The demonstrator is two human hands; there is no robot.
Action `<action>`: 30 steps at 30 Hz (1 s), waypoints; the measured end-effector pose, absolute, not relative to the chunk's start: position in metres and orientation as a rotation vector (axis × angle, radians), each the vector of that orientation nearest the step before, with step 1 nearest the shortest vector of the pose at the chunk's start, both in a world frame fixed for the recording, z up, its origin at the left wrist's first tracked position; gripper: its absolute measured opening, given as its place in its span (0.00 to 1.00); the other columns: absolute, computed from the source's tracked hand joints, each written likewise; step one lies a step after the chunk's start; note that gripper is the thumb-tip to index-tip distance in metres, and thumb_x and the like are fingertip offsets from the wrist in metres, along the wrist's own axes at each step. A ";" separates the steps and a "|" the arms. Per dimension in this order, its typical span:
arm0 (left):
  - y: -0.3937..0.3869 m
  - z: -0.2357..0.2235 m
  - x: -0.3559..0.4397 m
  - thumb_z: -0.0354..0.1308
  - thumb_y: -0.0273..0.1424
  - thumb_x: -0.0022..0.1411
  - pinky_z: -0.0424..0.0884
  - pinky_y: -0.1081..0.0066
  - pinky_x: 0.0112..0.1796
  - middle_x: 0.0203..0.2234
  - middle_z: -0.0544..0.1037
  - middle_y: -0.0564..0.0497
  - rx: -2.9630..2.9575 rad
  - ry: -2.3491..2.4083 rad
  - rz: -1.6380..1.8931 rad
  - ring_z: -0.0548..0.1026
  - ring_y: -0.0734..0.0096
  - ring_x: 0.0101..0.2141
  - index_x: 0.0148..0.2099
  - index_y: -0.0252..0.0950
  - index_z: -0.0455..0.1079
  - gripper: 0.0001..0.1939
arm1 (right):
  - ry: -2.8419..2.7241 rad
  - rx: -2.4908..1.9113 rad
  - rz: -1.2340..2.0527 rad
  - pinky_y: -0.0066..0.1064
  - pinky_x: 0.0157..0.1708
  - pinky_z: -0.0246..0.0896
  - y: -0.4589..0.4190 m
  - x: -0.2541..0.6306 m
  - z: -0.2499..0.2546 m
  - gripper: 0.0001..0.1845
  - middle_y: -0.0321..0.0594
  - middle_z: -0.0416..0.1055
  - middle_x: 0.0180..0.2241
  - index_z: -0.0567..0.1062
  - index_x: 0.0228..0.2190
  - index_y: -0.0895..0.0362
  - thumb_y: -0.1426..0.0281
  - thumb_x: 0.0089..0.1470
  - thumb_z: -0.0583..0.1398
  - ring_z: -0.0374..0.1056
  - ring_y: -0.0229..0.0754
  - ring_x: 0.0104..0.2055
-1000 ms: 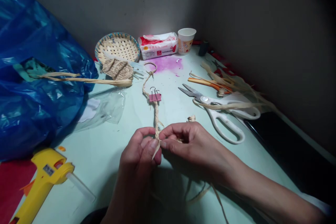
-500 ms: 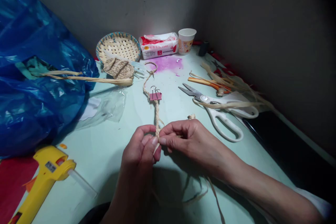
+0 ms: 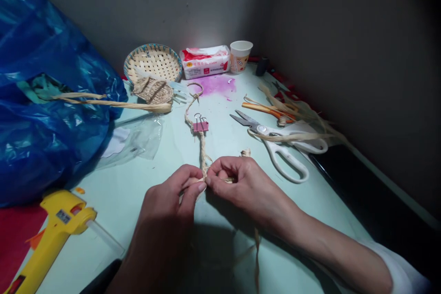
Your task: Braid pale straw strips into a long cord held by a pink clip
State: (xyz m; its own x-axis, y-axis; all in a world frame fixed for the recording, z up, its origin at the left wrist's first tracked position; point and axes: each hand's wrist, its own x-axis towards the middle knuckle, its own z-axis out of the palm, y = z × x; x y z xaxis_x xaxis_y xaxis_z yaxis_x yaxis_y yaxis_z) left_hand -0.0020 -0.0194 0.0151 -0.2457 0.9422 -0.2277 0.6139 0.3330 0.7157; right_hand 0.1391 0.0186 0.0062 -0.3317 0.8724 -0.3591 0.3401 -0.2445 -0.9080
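Observation:
A tan braid of raffia-like strands (image 3: 203,149) runs up the middle of the table, gripped partway by a pink binder clip (image 3: 200,127). Above the clip the braid thins and ends in a curled loop (image 3: 195,87). At its lower end, my left hand (image 3: 175,193) pinches a strand between thumb and fingers. My right hand (image 3: 234,177) pinches the braid's end from the other side, thumb against the fingers. Both sets of fingertips nearly meet there and partly hide the strands. A loose strand (image 3: 257,252) hangs below my right hand.
White-handled scissors (image 3: 285,161) lie open at right, near orange strips (image 3: 263,108) and a black flat object (image 3: 358,183). A yellow glue gun (image 3: 57,229) and blue plastic bag (image 3: 51,147) are at left. Behind stand a woven basket (image 3: 153,62), tissue pack (image 3: 206,71) and paper cup (image 3: 240,57).
My left hand has shifted left and its fingers have turned, now pulling a strand sideways. The right hand stays at the braid's end. The whole view has shifted slightly.

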 end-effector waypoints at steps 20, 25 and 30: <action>-0.008 0.024 -0.029 0.59 0.38 0.53 0.57 0.76 0.24 0.17 0.70 0.54 1.396 1.689 0.707 0.64 0.72 0.22 0.24 0.37 0.74 0.11 | -1.526 -1.280 1.757 0.23 0.19 0.42 0.021 0.145 0.009 0.02 0.29 0.57 0.18 0.71 0.26 0.59 0.73 0.47 0.58 0.50 0.29 0.20; -0.008 0.026 -0.027 0.61 0.37 0.52 0.60 0.77 0.24 0.20 0.76 0.51 1.260 1.568 0.758 0.67 0.71 0.24 0.28 0.37 0.79 0.10 | -1.537 -1.255 1.782 0.23 0.19 0.41 0.021 0.148 0.008 0.03 0.28 0.56 0.18 0.71 0.27 0.59 0.72 0.49 0.58 0.49 0.29 0.20; -0.008 0.024 -0.026 0.63 0.36 0.51 0.62 0.77 0.24 0.20 0.76 0.50 1.137 1.485 0.752 0.69 0.71 0.24 0.28 0.36 0.79 0.09 | -1.530 -1.225 1.815 0.23 0.18 0.41 0.022 0.152 0.009 0.07 0.29 0.56 0.19 0.72 0.29 0.60 0.69 0.53 0.58 0.47 0.29 0.20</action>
State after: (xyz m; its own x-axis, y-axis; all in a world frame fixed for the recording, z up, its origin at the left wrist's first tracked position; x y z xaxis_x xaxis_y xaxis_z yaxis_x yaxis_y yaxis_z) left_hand -0.0264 -0.0078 0.0244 0.0247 0.9310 -0.3642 0.2577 0.3461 0.9021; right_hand 0.1520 0.0222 0.0090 -0.4934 0.8048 -0.3299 0.1890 -0.2710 -0.9438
